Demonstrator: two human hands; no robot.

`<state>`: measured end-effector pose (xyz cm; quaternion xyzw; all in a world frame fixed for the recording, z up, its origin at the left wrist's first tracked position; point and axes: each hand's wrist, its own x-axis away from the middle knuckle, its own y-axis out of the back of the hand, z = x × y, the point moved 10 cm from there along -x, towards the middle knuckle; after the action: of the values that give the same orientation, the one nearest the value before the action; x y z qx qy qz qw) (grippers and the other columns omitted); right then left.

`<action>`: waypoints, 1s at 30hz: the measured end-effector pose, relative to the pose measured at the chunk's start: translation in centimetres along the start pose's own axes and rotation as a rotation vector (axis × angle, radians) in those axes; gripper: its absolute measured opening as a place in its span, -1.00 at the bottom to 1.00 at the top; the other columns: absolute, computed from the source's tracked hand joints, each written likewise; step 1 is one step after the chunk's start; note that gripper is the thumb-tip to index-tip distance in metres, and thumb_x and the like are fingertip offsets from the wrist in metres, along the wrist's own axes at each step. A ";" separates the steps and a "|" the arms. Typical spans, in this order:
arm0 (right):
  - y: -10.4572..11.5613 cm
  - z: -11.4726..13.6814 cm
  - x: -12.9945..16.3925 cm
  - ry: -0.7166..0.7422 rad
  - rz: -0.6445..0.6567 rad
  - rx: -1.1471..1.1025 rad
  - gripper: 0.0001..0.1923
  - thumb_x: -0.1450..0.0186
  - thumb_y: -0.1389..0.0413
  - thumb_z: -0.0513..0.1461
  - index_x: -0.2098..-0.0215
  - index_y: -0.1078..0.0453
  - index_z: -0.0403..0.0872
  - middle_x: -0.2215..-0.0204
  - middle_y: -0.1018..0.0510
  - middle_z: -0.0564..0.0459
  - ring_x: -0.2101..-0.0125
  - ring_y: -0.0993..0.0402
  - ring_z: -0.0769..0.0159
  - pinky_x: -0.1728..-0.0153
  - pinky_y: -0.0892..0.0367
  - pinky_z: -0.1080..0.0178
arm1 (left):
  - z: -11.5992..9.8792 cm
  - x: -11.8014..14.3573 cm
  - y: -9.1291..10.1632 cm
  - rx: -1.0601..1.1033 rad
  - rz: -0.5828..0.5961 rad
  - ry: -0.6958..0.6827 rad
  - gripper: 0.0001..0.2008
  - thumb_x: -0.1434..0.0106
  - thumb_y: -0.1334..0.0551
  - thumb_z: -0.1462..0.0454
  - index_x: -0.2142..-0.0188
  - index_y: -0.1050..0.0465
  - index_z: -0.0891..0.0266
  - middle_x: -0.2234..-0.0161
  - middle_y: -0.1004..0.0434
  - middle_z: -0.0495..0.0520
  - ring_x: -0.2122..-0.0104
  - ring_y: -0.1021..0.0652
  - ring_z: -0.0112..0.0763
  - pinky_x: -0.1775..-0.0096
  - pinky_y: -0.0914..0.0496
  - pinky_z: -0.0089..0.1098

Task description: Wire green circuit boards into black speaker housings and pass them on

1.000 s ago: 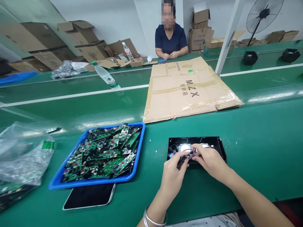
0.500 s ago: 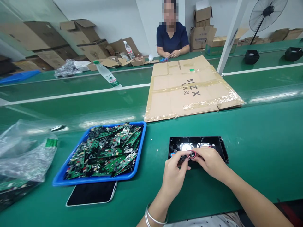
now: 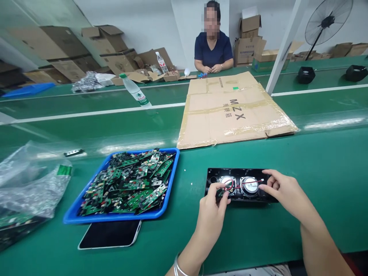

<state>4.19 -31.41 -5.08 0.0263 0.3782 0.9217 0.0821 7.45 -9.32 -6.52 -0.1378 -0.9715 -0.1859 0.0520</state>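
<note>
1. The left hand [image 3: 212, 209] pinches its thumb and fingertips together on a small green circuit board [image 3: 222, 191], pressing it at the near-left part of the black speaker housing [image 3: 211, 180].
2. The right hand [image 3: 283, 189] rests on the right end of the housing, fingers loosely curled against its rim; it seems to steady the housing rather than clamp anything, though the fingertips are partly hidden.
3. The housing lies flat near the front edge of the green workbench [image 3: 316, 168], right of centre. Two round silver speaker drivers [image 3: 249, 184] already sit side by side inside it, and a red wire [image 3: 253, 181] runs across them towards the board.
4. Judged from this, the drivers are in and wired, while the board is not yet settled in its place; no cover is on the housing.
5. Just left of the housing stands a blue tray [image 3: 169, 209] heaped with more green circuit boards, so many boards remain unused. A dark phone [image 3: 110, 234] lies face up at the tray's near edge, and a clear plastic bag [image 3: 31, 184] sits at the bench's left edge.
6. Writing: the flattened cardboard sheet [image 3: 232, 109] further back reads "MZX" with Chinese characters beside it. A water bottle [image 3: 135, 92] carries a green label too small to read.
7. A person in a dark top [image 3: 213, 51] sits at the far side.
</note>
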 end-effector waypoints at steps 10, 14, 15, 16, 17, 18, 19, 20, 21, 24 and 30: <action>-2.7 4.5 -0.5 0.261 0.125 -0.214 -0.84 -0.32 -0.02 -0.22 0.31 -0.44 -0.04 0.35 -0.49 0.04 0.37 -0.42 0.35 0.39 -0.34 0.35 | -0.3 -0.4 -0.6 -0.030 0.005 -0.033 -0.79 -0.28 -0.06 0.19 0.13 -0.26 0.22 0.51 -0.51 0.01 0.45 -0.60 -0.29 0.40 -0.46 -0.36; -4.6 6.5 0.1 0.422 0.256 -0.250 -0.83 -0.35 0.01 -0.26 0.33 -0.41 -0.07 0.30 -0.46 0.02 0.28 -0.40 0.33 0.25 -0.34 0.31 | -0.4 -0.5 -0.8 -0.018 0.016 -0.046 -0.80 -0.28 -0.07 0.21 0.14 -0.28 0.22 0.45 -0.53 0.03 0.47 -0.59 -0.32 0.41 -0.47 -0.37; -5.1 6.7 0.2 0.442 0.278 -0.228 -0.83 -0.36 0.02 -0.26 0.34 -0.39 -0.07 0.32 -0.46 0.03 0.30 -0.40 0.35 0.27 -0.33 0.31 | -0.4 -0.5 -0.8 -0.016 0.017 -0.045 -0.81 -0.28 -0.07 0.21 0.14 -0.29 0.22 0.43 -0.53 0.04 0.47 -0.59 -0.33 0.42 -0.47 -0.38; -5.4 6.9 0.3 0.458 0.283 -0.196 -0.83 -0.36 0.02 -0.27 0.34 -0.38 -0.08 0.35 -0.46 0.04 0.33 -0.39 0.36 0.30 -0.33 0.33 | -0.4 -0.6 -0.8 -0.017 0.016 -0.043 -0.81 -0.28 -0.07 0.21 0.15 -0.29 0.22 0.43 -0.54 0.04 0.48 -0.58 -0.33 0.43 -0.48 -0.38; -5.6 7.0 0.4 0.474 0.267 -0.157 -0.82 -0.37 0.03 -0.28 0.34 -0.38 -0.08 0.38 -0.46 0.05 0.36 -0.38 0.38 0.34 -0.31 0.34 | -0.4 -0.6 -0.8 -0.021 0.016 -0.044 -0.82 -0.28 -0.07 0.22 0.15 -0.30 0.22 0.42 -0.54 0.04 0.49 -0.58 -0.34 0.44 -0.48 -0.39; -5.7 7.1 0.5 0.491 0.232 -0.114 -0.82 -0.37 0.04 -0.28 0.33 -0.38 -0.08 0.41 -0.45 0.06 0.38 -0.37 0.38 0.37 -0.29 0.34 | -0.5 -0.6 -0.9 -0.028 0.013 -0.050 -0.82 -0.28 -0.07 0.22 0.16 -0.30 0.22 0.42 -0.54 0.04 0.49 -0.58 -0.35 0.45 -0.48 -0.39; -5.6 7.3 0.6 0.506 0.186 -0.071 -0.81 -0.38 0.05 -0.28 0.32 -0.38 -0.09 0.41 -0.45 0.05 0.39 -0.36 0.38 0.38 -0.28 0.34 | -0.7 -0.6 -0.8 -0.036 0.008 -0.063 -0.83 -0.28 -0.07 0.23 0.16 -0.31 0.22 0.41 -0.55 0.05 0.48 -0.58 -0.35 0.45 -0.48 -0.40; -5.4 7.4 0.7 0.519 0.134 -0.030 -0.79 -0.39 0.07 -0.28 0.31 -0.39 -0.09 0.40 -0.44 0.03 0.37 -0.36 0.36 0.37 -0.28 0.32 | -1.0 -0.7 -0.8 -0.044 0.001 -0.084 -0.83 -0.27 -0.07 0.25 0.16 -0.31 0.21 0.39 -0.55 0.06 0.47 -0.58 -0.34 0.45 -0.48 -0.40; -5.3 7.5 0.8 0.528 0.086 0.008 -0.76 -0.40 0.10 -0.28 0.30 -0.39 -0.10 0.39 -0.44 0.01 0.36 -0.35 0.35 0.36 -0.27 0.31 | -1.3 -0.7 -0.8 -0.053 -0.008 -0.109 -0.84 -0.27 -0.08 0.26 0.17 -0.32 0.21 0.39 -0.55 0.06 0.45 -0.58 -0.34 0.45 -0.47 -0.41; -5.4 7.8 1.1 0.557 -0.006 0.129 -0.71 -0.41 0.15 -0.30 0.31 -0.39 -0.12 0.39 -0.41 -0.02 0.37 -0.31 0.34 0.35 -0.24 0.29 | -1.9 -0.7 -0.8 -0.089 -0.027 -0.166 -0.84 -0.25 -0.09 0.29 0.18 -0.35 0.21 0.43 -0.55 0.05 0.48 -0.57 -0.35 0.47 -0.46 -0.42; -5.9 8.4 1.8 0.643 -0.085 0.295 -0.70 -0.39 0.15 -0.36 0.37 -0.38 -0.15 0.43 -0.37 -0.01 0.41 -0.26 0.36 0.41 -0.14 0.32 | -2.0 -0.9 -1.2 -0.157 -0.008 -0.164 -0.82 -0.26 -0.07 0.30 0.14 -0.34 0.19 0.40 -0.55 0.05 0.48 -0.56 -0.35 0.49 -0.42 -0.44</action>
<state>4.15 -21.13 -3.24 -0.2694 0.5145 0.8140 -0.0075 8.07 -11.35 -5.27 -0.1524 -0.9555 -0.2496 -0.0394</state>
